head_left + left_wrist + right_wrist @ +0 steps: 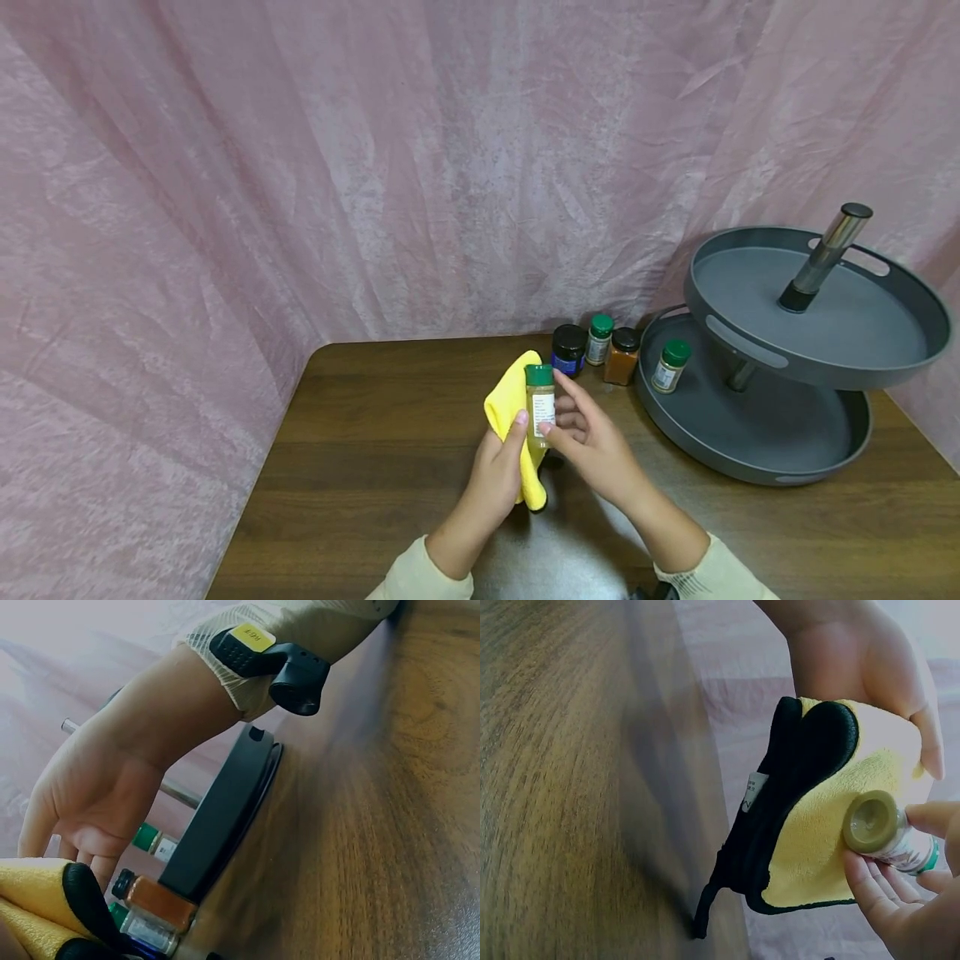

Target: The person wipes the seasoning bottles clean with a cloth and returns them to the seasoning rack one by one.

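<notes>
A green-capped spice jar (pixel 542 408) with a white label stands upright between both hands, above the table. My right hand (pixel 596 442) holds it from the right, thumb at the label's lower edge and fingers along the side. Against the jar's other side lies a yellow cloth (pixel 510 400), gripped by my left hand (pixel 497 467) with the thumb over its front. In the right wrist view the jar's round base (pixel 871 821) faces the camera, and the cloth (pixel 832 810) shows black edging and a small tag.
Behind the hands stand a black-lidded jar with a blue label (pixel 568 350), a green-capped jar (pixel 598 340) and an orange-brown spice jar (pixel 622 357). At right is a grey two-tier tray (pixel 750 458) with another green-capped jar (pixel 671 367) on its lower tier. A pink curtain (pixel 450 167) hangs behind.
</notes>
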Available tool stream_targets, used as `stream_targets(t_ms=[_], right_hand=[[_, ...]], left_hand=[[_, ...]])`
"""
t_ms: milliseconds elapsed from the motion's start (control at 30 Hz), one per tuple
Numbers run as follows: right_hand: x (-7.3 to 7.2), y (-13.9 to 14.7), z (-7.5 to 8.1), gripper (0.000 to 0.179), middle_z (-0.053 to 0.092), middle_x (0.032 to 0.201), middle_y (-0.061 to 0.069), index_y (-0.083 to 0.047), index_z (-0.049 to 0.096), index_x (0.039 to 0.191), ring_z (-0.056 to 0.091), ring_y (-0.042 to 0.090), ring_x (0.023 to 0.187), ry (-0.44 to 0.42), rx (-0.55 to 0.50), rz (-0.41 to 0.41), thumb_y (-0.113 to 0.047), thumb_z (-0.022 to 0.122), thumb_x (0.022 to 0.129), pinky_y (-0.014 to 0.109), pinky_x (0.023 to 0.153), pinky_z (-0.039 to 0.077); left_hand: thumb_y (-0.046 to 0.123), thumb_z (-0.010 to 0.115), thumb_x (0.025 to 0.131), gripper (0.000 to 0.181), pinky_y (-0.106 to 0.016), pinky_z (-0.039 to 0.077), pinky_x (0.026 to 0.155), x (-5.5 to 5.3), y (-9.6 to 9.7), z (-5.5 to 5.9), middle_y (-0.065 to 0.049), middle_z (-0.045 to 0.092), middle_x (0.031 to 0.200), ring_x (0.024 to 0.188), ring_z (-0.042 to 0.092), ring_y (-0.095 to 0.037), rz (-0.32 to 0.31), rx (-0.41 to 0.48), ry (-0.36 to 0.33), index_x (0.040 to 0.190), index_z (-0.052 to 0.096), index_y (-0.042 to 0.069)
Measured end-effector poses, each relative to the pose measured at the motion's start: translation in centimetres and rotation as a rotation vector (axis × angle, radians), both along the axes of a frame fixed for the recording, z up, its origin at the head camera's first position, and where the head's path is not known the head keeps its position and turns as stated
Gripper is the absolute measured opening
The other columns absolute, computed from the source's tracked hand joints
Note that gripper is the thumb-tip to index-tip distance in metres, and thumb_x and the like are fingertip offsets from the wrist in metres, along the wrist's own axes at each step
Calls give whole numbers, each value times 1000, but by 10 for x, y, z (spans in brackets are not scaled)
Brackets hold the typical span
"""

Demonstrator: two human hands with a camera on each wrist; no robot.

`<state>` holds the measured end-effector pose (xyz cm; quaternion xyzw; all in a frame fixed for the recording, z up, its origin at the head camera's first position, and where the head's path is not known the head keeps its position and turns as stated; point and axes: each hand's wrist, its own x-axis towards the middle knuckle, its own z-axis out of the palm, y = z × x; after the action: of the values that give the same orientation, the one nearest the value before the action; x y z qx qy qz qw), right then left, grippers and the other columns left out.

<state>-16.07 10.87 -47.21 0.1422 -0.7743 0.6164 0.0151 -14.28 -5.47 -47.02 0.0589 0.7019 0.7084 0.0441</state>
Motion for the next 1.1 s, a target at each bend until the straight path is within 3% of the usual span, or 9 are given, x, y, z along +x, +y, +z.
stream_targets(t_ms=[167, 533, 867, 1100], right_hand=[[2, -4, -1, 76, 62, 120, 17, -18, 34, 158, 67, 20, 99, -9, 21, 31, -18, 74, 93, 27, 85, 58], [8, -5, 0, 63, 62, 125, 13, -30, 35, 157, 64, 25, 111, -19, 87, 70, -18, 63, 101, 26, 92, 54], [6, -7, 0, 66, 61, 124, 14, -25, 37, 155, 66, 24, 106, -6, 39, 36, -22, 69, 98, 26, 90, 56], [2, 0, 3, 63, 58, 124, 14, -21, 42, 153, 64, 21, 106, 40, 5, -47, -18, 70, 97, 22, 90, 55]], left_hand=[[43, 42, 108, 48, -35, 53, 86, -1, -3, 0, -15, 63, 108, 92, 62, -17, 21, 9, -33, 132, 51, 3], [45, 41, 108, 51, -30, 52, 82, -5, -8, 2, -19, 63, 109, 90, 63, -16, 74, 42, -28, 131, 52, 1], [46, 44, 107, 50, -31, 52, 83, -5, -9, 2, -16, 63, 109, 91, 62, -17, 46, 2, -29, 130, 53, 2], [40, 44, 108, 46, -34, 52, 91, 0, -1, 3, -16, 65, 116, 101, 64, -22, -30, 6, -19, 133, 52, 3]])
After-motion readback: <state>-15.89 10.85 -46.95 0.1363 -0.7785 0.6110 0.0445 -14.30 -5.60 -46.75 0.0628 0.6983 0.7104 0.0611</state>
